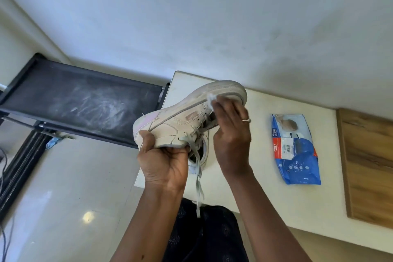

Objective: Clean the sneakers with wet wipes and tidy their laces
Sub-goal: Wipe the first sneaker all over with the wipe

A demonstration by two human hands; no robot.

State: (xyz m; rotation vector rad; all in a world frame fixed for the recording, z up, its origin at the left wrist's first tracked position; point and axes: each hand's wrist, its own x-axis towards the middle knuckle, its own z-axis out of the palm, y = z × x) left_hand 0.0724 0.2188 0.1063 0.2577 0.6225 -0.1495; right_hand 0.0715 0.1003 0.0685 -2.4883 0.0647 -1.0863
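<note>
A beige sneaker (180,117) with a pink heel patch is held on its side above the white table (255,176), sole turned away from me. My left hand (163,161) grips its heel end from below. My right hand (231,132) holds a small white wet wipe (211,98) against the upper near the toe and sole edge. Grey laces (198,178) hang loose from the eyelets down toward my lap. A second sneaker (204,153) lies on the table behind my hands, mostly hidden.
A blue and white pack of wet wipes (295,151) lies on the table to the right. A wooden board (370,166) sits at the far right. A dusty black rack (80,100) stands to the left over a glossy tiled floor (70,198).
</note>
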